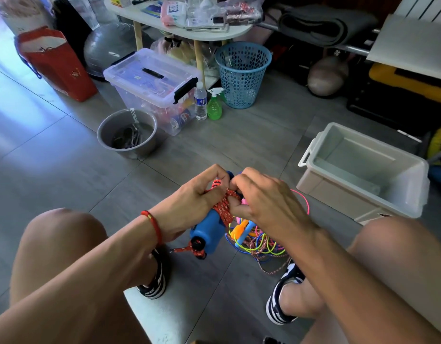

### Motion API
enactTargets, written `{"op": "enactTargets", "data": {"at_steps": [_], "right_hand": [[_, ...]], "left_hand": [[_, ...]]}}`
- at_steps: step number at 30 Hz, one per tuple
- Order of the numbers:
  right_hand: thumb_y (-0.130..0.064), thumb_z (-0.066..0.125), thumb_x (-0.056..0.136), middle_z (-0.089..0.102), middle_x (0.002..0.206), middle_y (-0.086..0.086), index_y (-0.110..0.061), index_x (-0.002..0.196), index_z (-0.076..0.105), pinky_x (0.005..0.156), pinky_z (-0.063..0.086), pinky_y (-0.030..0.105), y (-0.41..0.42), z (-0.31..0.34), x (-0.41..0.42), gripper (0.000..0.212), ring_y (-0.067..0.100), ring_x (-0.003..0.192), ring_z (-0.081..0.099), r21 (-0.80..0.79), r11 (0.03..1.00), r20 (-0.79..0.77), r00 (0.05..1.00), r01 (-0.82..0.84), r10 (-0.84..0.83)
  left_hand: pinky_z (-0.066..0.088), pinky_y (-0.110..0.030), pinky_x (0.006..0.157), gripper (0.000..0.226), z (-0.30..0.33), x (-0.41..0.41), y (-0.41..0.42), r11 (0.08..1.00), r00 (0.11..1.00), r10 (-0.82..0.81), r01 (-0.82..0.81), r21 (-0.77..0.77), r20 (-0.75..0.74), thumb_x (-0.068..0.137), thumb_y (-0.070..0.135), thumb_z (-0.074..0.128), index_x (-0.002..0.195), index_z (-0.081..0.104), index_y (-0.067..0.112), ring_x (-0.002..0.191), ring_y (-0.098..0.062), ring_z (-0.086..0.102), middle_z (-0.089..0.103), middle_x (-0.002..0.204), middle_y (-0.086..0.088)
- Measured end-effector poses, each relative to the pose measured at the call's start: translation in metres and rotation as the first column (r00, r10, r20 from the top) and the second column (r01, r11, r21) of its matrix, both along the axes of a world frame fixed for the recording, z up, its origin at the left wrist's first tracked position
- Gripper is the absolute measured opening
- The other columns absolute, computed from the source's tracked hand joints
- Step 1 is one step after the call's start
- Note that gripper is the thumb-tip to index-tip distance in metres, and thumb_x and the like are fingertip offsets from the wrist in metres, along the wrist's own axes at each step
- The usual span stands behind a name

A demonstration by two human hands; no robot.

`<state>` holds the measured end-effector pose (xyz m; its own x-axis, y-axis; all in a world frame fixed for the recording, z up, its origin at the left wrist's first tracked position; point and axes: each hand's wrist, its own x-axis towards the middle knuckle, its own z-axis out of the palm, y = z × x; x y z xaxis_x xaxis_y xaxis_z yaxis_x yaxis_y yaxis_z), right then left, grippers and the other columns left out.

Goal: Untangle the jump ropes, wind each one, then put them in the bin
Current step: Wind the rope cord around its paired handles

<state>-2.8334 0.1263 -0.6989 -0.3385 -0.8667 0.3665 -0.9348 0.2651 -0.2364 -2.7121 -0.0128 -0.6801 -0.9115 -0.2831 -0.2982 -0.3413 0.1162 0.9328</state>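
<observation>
Both hands, L hand [197,197] & R hand [261,194], pinch red rope [223,207] btwn them.

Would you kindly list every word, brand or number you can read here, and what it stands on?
"NIKE": on the left shoe, white letters near the sole.
Water bottle label: too small to read.
Red bag gold mark: not legible.
Basin rim print: blurred.

Two hands [199,194] [266,197], one bin [363,175], one basket [243,75], two bottles [200,101] [214,108].
</observation>
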Motion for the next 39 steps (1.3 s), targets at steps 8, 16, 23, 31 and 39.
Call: {"op": "enactTargets", "data": {"at_steps": [8, 16, 23, 31, 39], "right_hand": [[-0.018, 0.074, 0.077, 0.063, 0.069, -0.005, -0.015, 0.078, 0.066, 0.061, 0.054, 0.039, -0.001, -0.008, 0.007, 0.009, 0.015, 0.059, 0.060, -0.113, 0.982, 0.468, 0.880, 0.150, -0.081], [-0.021, 0.071, 0.080, 0.065, 0.072, -0.006, -0.018, 0.082, 0.061, 0.065, 0.054, 0.043, -0.003, -0.015, 0.009, 0.011, 0.017, 0.065, 0.062, -0.097, 0.974, 0.543, 0.831, 0.204, -0.120], [-0.020, 0.068, 0.086, 0.057, 0.080, -0.002, -0.017, 0.091, 0.061, 0.066, 0.054, 0.046, -0.004, -0.009, 0.005, 0.009, 0.024, 0.070, 0.058, -0.069, 0.997, 0.393, 0.920, 0.026, 0.003], [-0.016, 0.070, 0.079, 0.060, 0.069, -0.005, -0.016, 0.087, 0.061, 0.062, 0.052, 0.042, -0.003, -0.005, 0.008, 0.011, 0.018, 0.062, 0.055, -0.146, 0.977, 0.407, 0.910, 0.154, -0.083], [-0.017, 0.070, 0.084, 0.057, 0.071, -0.008, -0.016, 0.091, 0.071, 0.062, 0.051, 0.038, -0.005, -0.008, 0.009, 0.008, 0.013, 0.062, 0.051, -0.152, 0.955, 0.426, 0.889, 0.255, -0.169]], "left_hand": [[0.049, -0.076, 0.070, 0.005, 0.001, 0.003, 0.005, 1.000, 1.000, 0.000, -0.001, 0.021, 0.022, 0.108, 0.021, 0.045, 0.110, 0.048, 0.017, 0.082, -0.060, 0.062, 0.061, 0.094, -0.038], [0.054, -0.067, 0.075, 0.005, 0.000, 0.003, 0.007, 0.999, 0.999, 0.023, -0.024, -0.035, -0.030, 0.104, 0.011, 0.049, 0.108, 0.048, 0.014, 0.083, -0.047, 0.067, 0.067, 0.091, -0.026], [0.056, -0.064, 0.070, 0.012, -0.006, 0.003, 0.004, 0.992, 0.996, 0.084, -0.085, -0.098, -0.014, 0.099, 0.011, 0.050, 0.108, 0.049, 0.018, 0.080, -0.046, 0.068, 0.070, 0.087, -0.020], [0.056, -0.058, 0.075, 0.019, -0.005, 0.004, 0.009, 0.974, 0.999, 0.023, -0.032, -0.223, -0.039, 0.100, 0.023, 0.049, 0.119, 0.045, 0.026, 0.083, -0.041, 0.067, 0.070, 0.088, -0.013], [0.057, -0.054, 0.071, 0.014, -0.002, 0.003, 0.016, 0.959, 0.996, 0.059, -0.073, -0.274, -0.060, 0.105, 0.031, 0.049, 0.118, 0.049, 0.031, 0.080, -0.037, 0.068, 0.071, 0.087, -0.010]]}}
